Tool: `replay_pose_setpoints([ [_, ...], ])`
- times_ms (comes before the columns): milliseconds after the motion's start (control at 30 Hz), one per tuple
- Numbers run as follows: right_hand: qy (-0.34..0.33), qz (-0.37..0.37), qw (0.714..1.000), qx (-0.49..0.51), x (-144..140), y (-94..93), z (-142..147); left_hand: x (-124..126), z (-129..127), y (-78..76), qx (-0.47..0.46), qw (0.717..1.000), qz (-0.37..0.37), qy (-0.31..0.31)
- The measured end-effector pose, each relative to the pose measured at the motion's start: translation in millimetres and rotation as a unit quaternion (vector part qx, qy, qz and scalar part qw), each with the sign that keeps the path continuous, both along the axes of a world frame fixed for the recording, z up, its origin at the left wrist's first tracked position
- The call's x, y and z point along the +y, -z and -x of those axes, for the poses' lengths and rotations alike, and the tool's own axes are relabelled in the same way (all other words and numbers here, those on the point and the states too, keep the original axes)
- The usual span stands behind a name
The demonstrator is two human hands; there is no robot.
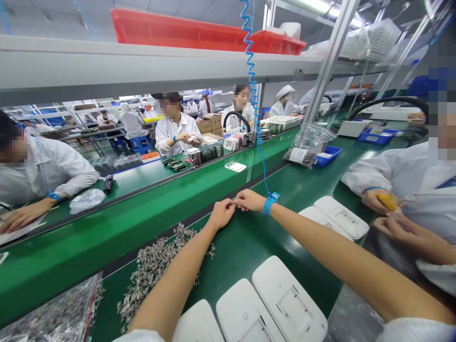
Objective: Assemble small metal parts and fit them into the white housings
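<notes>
My left hand (223, 213) and my right hand (248, 200) meet over the far side of the green bench, each with its fingertips pinched. Between them is a tiny dark piece, too small to name. A blue wrist strap (270, 204) with a coiled cord circles my right wrist. Beneath and beside my left forearm spreads a heap of small metal parts (153, 266) with thin wires. Nearer to me lie several white plastic housings (288, 299), face down in a row, partly cut off by the frame's lower edge.
A green conveyor belt (142, 197) runs just beyond the bench, carrying a white plate (235, 166). More housings (341, 217) lie right, near a co-worker's hands (384, 202). A bag of parts (50, 311) rests lower left. Behind stand a clear bag (302, 147) and a blue tray (329, 156).
</notes>
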State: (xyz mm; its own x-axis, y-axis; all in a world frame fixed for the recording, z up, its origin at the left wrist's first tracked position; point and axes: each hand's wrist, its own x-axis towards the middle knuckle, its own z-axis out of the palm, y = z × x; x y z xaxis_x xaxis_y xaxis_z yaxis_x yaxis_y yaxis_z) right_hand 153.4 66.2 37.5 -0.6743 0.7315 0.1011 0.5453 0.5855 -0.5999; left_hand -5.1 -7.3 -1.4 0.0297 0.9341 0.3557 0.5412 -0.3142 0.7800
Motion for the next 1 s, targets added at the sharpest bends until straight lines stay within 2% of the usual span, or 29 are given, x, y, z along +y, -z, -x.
replay_pose_setpoints([
  [167, 0.053, -0.046, 0.996, 0.052, -15, 1.8, 0, 1, 0, 2.3, -0.011, 1.000, 0.001, -0.013],
  [367, 0.061, -0.119, 0.980, 0.146, -27, 24.8, -2, 4, 4, 5.6, -0.033, 0.999, 0.005, -0.028],
  [500, 0.055, -0.105, 0.980, 0.159, -24, 33.0, -3, 5, 5, 5.5, -0.043, 0.999, 0.009, -0.030],
  [600, 0.059, -0.090, 0.978, 0.178, -24, 31.1, -2, 4, 3, 5.2, -0.056, 0.998, 0.016, -0.026],
  [800, 0.069, -0.108, 0.969, 0.213, -27, 26.2, -4, 2, 0, 3.0, -0.063, 0.998, 0.015, 0.005],
  [1000, 0.069, -0.099, 0.970, 0.212, -28, 25.4, -7, 1, 1, 2.0, -0.056, 0.998, 0.019, 0.028],
])
